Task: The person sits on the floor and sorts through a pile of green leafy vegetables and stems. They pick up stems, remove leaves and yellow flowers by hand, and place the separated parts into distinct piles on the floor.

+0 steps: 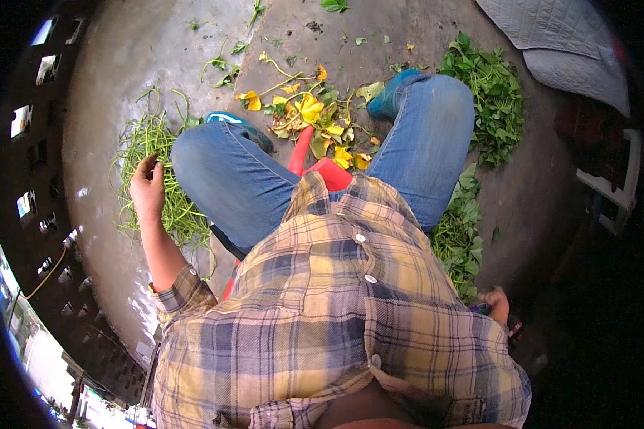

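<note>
Over a heap of long green stems [182, 212] on the floor hovers my left hand [148, 185], its fingers curled loosely with a gap between thumb and forefinger; I see nothing in it. My right hand [496, 303] is low at the right, partly hidden by my plaid shirt, close to the lower end of a pile of leafy green stems [464, 246]. Something purple and green shows beside it; whether I hold it cannot be told. Between my feet lie yellowed leaves and stems [310, 109]. A second leafy green heap [488, 102] lies beyond my right knee.
I sit with knees apart on a red plastic seat [330, 174]. Scattered leaves [222, 67] dot the concrete floor ahead. A grey quilted cover [555, 32] is at the upper right, a pale frame [625, 177] below it. A dark wall with openings [40, 155] curves along the left.
</note>
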A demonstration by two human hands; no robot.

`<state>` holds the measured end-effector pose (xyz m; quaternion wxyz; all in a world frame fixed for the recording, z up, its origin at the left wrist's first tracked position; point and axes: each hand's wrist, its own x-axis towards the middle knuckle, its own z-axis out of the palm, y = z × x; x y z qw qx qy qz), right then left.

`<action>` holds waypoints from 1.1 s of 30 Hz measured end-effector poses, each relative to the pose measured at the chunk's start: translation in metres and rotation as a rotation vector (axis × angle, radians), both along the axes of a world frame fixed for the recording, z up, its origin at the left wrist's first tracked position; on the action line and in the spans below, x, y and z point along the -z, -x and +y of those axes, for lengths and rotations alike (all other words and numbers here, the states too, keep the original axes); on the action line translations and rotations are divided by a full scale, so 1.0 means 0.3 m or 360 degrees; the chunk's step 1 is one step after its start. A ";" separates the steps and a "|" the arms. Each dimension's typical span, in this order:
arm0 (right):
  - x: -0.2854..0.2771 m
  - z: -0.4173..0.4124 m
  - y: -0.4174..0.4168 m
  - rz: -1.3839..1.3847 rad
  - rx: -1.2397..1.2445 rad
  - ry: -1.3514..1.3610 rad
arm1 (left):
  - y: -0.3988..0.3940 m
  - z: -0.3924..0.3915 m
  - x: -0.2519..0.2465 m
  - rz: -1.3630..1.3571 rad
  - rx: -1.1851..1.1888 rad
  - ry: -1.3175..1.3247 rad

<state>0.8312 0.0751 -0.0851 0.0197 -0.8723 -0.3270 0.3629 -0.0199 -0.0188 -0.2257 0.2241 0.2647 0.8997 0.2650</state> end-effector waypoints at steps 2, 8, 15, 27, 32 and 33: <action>0.102 0.184 -0.136 -0.0491 -0.0593 0.0348 | -0.010 -0.018 0.005 -0.0097 -0.0074 -0.0054; 0.142 0.578 0.373 -0.0450 -0.1124 -0.0025 | -0.034 -0.062 -0.070 -0.0105 -0.0123 -0.0175; -0.003 0.712 0.709 -0.0128 -0.1288 -0.0201 | -0.031 -0.274 -0.036 -0.0039 -0.0307 -0.0155; -0.035 0.696 0.865 -0.0127 -0.1559 -0.0101 | -0.048 -0.192 -0.019 -0.0071 -0.0257 -0.0172; 0.013 0.823 1.235 0.0011 -0.2021 -0.0359 | -0.009 -0.080 -0.029 0.0004 -0.0114 -0.0101; -0.003 0.855 1.339 0.0028 -0.2126 -0.0411 | 0.002 -0.088 -0.035 0.0019 -0.0077 -0.0044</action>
